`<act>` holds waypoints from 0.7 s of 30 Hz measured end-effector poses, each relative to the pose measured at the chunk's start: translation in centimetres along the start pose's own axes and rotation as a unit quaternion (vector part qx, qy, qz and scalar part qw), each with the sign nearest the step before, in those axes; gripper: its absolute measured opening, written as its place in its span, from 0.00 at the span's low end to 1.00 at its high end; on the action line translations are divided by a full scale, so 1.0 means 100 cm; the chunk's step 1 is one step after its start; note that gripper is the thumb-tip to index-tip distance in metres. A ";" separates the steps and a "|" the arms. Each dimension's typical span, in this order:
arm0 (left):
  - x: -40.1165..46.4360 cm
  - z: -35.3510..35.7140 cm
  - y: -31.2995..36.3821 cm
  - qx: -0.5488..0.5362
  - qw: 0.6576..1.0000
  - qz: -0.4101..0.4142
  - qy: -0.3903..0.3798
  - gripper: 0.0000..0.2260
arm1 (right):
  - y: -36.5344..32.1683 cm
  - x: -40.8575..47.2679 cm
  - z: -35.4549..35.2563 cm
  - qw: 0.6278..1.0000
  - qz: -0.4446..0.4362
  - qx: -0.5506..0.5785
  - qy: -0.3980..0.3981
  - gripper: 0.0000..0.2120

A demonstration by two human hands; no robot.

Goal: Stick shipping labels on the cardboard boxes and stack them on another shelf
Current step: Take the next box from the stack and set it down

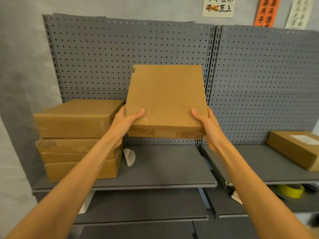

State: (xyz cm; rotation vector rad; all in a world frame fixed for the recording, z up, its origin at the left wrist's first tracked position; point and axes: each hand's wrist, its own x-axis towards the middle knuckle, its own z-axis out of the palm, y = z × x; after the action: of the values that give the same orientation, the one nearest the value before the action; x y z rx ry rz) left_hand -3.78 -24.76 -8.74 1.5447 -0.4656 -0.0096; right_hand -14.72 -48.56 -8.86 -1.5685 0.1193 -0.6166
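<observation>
I hold a flat cardboard box (165, 97) in the air above the left grey shelf (164, 171). Its plain brown top faces me and bears no label. My left hand (127, 121) grips its near left corner, thumb on top. My right hand (206, 123) grips the near right corner the same way. A stack of three cardboard boxes (76, 138) stands on the left end of that shelf. On the right shelf (259, 163) lies another box (296, 149) with a white label on its top.
A curled white paper backing (129, 156) lies on the left shelf beside the stack. Grey pegboard panels (96, 57) back both shelves. A yellow tape roll (291, 191) sits on the lower right shelf. More paper scraps lie on the lower shelves.
</observation>
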 end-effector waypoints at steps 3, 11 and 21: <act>-0.003 0.014 -0.020 -0.003 1.000 -0.026 -0.014 0.31 | 0.018 -0.006 -0.014 1.000 0.024 -0.003 0.010 0.31; -0.012 0.043 -0.070 0.002 0.994 -0.110 -0.024 0.27 | 0.087 -0.006 -0.042 0.993 0.116 -0.012 0.009 0.40; -0.008 0.060 -0.128 0.049 0.970 -0.237 -0.007 0.29 | 0.138 0.001 -0.052 0.975 0.222 -0.025 0.007 0.29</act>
State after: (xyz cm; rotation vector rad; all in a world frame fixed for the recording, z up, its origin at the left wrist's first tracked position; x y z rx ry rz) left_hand -2.64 -30.83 -21.50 1.7228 -0.0990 -0.3725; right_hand -13.01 -54.79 -22.15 -1.5194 0.4861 -0.2730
